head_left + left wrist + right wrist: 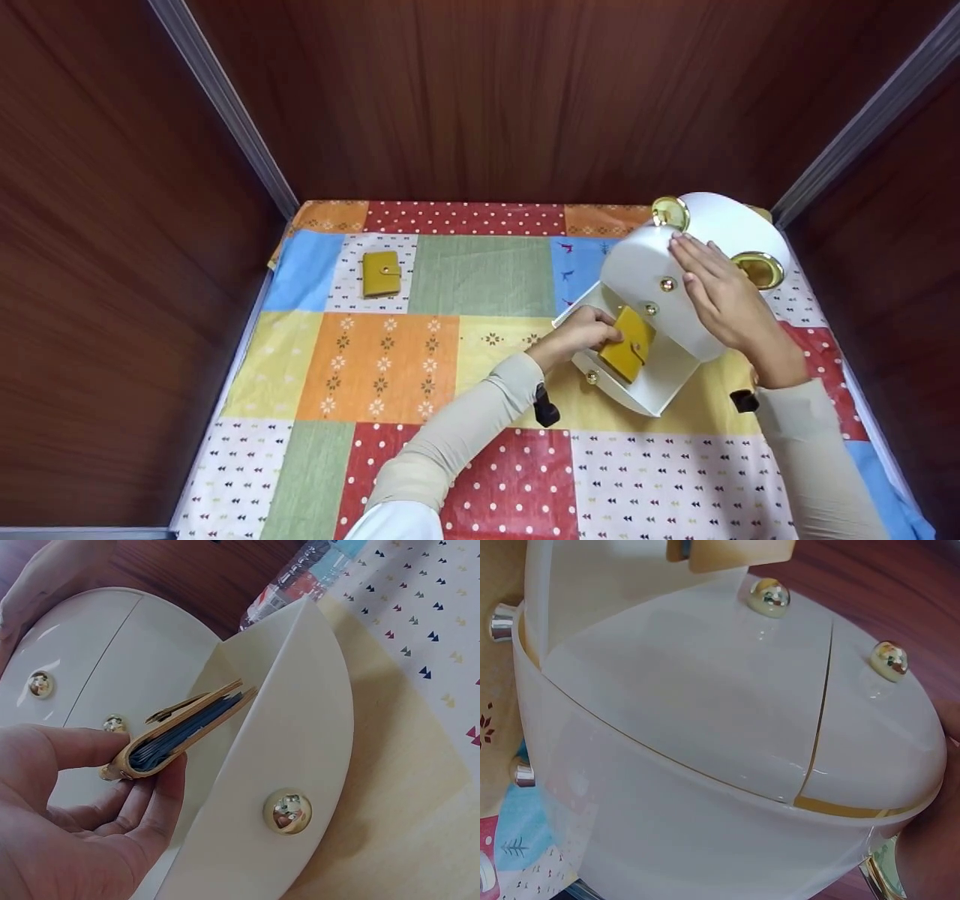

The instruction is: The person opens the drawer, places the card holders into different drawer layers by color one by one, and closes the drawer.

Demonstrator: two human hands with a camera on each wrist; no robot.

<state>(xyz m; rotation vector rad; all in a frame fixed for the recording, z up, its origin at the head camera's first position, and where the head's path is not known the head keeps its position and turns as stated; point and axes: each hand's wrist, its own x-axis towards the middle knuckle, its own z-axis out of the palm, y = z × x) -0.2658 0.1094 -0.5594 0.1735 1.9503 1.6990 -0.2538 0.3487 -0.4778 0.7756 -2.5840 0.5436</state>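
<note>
My left hand pinches a yellow snap wallet by one edge, thumb on one side and fingers on the other. The wallet's open side, with dark blue sleeves inside, faces the left wrist camera. It is held over the pulled-out drawer of a white rounded storage box with gold knobs. On the upper part of the box rests my right hand, its fingers straight. Only part of that hand shows at the right edge of the right wrist view.
A second yellow snap wallet lies at the far left on the patchwork tablecloth. Gold oval pieces stick out from the box's back part. Dark wood panels enclose the table at the back and both sides.
</note>
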